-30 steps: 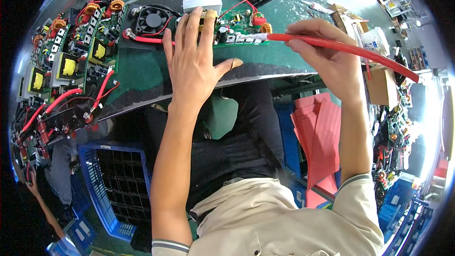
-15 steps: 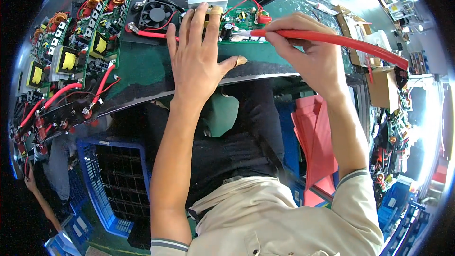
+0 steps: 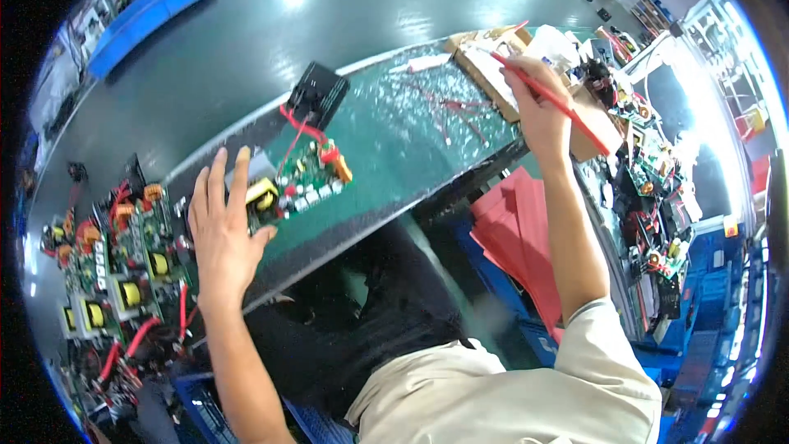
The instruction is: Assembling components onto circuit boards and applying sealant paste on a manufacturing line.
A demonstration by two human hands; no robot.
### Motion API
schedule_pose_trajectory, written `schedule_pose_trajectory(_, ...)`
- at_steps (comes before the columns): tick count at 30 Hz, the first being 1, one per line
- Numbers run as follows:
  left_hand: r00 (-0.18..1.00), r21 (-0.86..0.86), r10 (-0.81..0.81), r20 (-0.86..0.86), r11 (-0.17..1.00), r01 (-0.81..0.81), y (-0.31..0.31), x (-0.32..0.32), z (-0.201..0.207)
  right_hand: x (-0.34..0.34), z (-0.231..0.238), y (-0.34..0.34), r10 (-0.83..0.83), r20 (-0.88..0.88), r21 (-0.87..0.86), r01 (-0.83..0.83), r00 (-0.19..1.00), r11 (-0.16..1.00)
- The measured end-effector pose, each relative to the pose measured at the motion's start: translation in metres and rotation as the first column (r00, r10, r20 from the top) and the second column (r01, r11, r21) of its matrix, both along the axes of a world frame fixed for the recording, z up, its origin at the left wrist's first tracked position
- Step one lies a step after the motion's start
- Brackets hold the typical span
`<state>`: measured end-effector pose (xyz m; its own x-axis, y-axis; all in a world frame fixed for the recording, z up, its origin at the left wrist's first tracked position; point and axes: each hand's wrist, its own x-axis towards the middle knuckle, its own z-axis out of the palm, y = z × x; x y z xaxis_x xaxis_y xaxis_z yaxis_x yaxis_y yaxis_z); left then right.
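Observation:
My left hand [image 3: 223, 238] lies with fingers spread over the left part of a green circuit board [image 3: 316, 173], beside a yellow-wrapped transformer [image 3: 261, 195] and a grey metal heat sink [image 3: 260, 166]; it hides much of that end. Red wires run from the board to a black vented panel [image 3: 317, 95] behind it. In my closed right hand [image 3: 538, 111] is a long red stick [image 3: 588, 127], slanting with its far end over an open cardboard box [image 3: 485, 82] that has something white inside. The stick's tip is hard to make out here.
Several finished-looking circuit boards [image 3: 127, 267] with thick red cables crowd the bench at left. Loose red wires [image 3: 456, 111] lie on the green mat. A blue bin [image 3: 156, 12] stands far left; red sheets [image 3: 518, 238] hang below the bench edge. More boards [image 3: 649, 173] sit at right.
My right hand has carried the red stick from the circuit board rightward to the cardboard box. The view has swung right, and my left hand remains over the board.

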<state>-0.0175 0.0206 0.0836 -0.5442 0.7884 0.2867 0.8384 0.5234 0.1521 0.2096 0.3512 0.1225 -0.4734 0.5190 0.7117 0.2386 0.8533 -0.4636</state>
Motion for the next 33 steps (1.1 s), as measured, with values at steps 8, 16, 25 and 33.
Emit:
schedule_pose_trajectory(8, 0.889, -0.138, 0.076, 0.452, 0.99, -0.014, -0.009, -0.045, 0.004, 0.015, -0.096, 0.087, -0.101, 0.334, -0.007, 0.11, 0.937, 0.994)
schedule_pose_trajectory(16, 0.904, -0.125, -0.052, 0.425, 0.985, 0.115, 0.017, -0.069, 0.014, 0.061, -0.057, 0.142, -0.099, 0.764, -0.021, 0.177, 0.638, 0.984)
schedule_pose_trajectory(25, 0.95, -0.077, -0.063, 0.305, 0.993, 0.091, 0.084, -0.245, 0.018, -0.103, -0.028, 0.003, 0.346, 0.273, -0.647, -0.095, 0.897, 0.756)
schedule_pose_trajectory(33, 0.988, -0.082, 0.154, -0.002, 0.985, -0.154, 0.054, -0.425, 0.052, -0.257, -0.049, -0.182, 0.777, 0.262, -0.667, -0.474, 0.573, 0.575)
